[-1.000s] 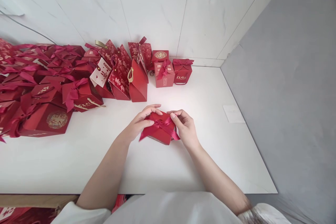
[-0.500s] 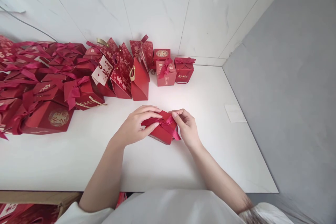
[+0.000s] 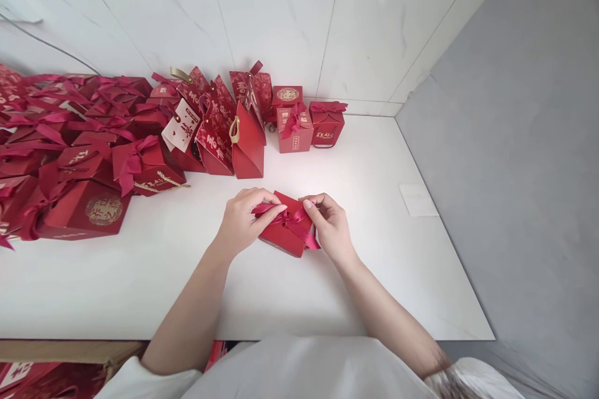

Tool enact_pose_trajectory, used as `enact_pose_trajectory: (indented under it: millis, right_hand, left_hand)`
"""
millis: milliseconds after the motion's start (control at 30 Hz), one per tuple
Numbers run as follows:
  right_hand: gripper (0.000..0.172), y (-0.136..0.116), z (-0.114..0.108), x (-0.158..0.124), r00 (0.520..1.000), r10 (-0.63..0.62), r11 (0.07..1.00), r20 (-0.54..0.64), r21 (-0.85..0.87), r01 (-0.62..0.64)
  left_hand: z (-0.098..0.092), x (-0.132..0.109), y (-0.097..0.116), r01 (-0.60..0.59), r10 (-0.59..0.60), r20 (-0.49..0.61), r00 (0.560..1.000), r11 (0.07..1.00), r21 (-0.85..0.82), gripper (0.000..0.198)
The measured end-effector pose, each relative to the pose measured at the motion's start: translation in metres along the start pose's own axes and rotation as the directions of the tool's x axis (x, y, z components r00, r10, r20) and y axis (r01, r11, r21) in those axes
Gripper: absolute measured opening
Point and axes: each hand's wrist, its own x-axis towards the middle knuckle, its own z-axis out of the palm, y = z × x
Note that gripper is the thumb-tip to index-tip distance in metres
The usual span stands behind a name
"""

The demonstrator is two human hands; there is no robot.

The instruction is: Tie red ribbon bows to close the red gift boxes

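A small red gift box (image 3: 282, 238) lies on the white table in front of me, with a dark pink ribbon (image 3: 293, 219) tied in a bow across its top. On the box's left side, my left hand (image 3: 246, 217) pinches a loop of the ribbon between thumb and fingers. My right hand (image 3: 328, 222) is at the box's upper right, its thumb and forefinger closed on the ribbon's right loop. One ribbon tail hangs over the right side of the box, below my right fingers.
Many red boxes with ribbons (image 3: 84, 165) crowd the table's left. Triangular red boxes (image 3: 249, 149) and small square ones (image 3: 294, 131) stand near the tiled wall. A white square (image 3: 418, 200) lies by the table's right edge; an open carton (image 3: 112, 352) is below left.
My left hand's spread fingers have drawn together from the top of the box onto the left ribbon loop. My right hand stays at the right loop.
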Motion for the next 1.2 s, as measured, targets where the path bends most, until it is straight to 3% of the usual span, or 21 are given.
enact_pose_trajectory:
  millis: [267,400,633,700,800,933,1033,1200]
  right_hand:
    - [0.027,0.001,-0.001,0.0,1.0,-0.003,1.0,-0.009,-0.001,0.003]
    - [0.031,-0.001,-0.002,0.0,1.0,0.003,0.999,-0.025,0.039,-0.002]
    - [0.039,-0.004,-0.003,-0.001,0.999,-0.002,1.0,-0.049,0.027,0.003]
    - [0.038,-0.005,-0.003,-0.001,0.999,0.005,1.0,-0.039,0.02,-0.005]
    - [0.038,-0.007,-0.006,-0.001,1.0,0.01,1.0,-0.018,0.006,-0.01]
    - [0.04,-0.012,-0.018,0.003,0.99,-0.015,0.997,0.138,-0.077,0.026]
    - [0.035,-0.015,-0.03,0.007,0.955,-0.006,0.993,0.297,-0.112,0.041]
    - [0.035,-0.016,-0.037,0.012,0.936,0.016,0.989,0.351,-0.144,0.037]
  left_hand:
    - [0.0,0.001,0.0,0.066,-0.065,-0.04,0.997,0.998,0.013,0.016]
    - [-0.003,0.002,-0.003,0.083,-0.068,-0.131,0.989,0.99,0.114,0.015]
    - [-0.014,0.005,-0.008,0.329,-0.317,-0.226,0.921,0.944,0.016,0.019]
    - [-0.019,0.005,-0.01,0.377,-0.373,-0.13,0.919,0.926,0.011,0.031]
    - [-0.031,0.005,-0.014,0.391,-0.388,0.156,0.908,0.92,0.008,0.049]
    - [-0.046,0.005,-0.017,0.363,-0.288,0.467,0.836,0.929,-0.077,0.048]
    - [-0.049,0.005,-0.014,0.39,-0.278,0.519,0.808,0.913,-0.119,0.032]
    - [-0.039,0.005,-0.008,0.473,-0.318,0.523,0.791,0.86,-0.193,0.026]
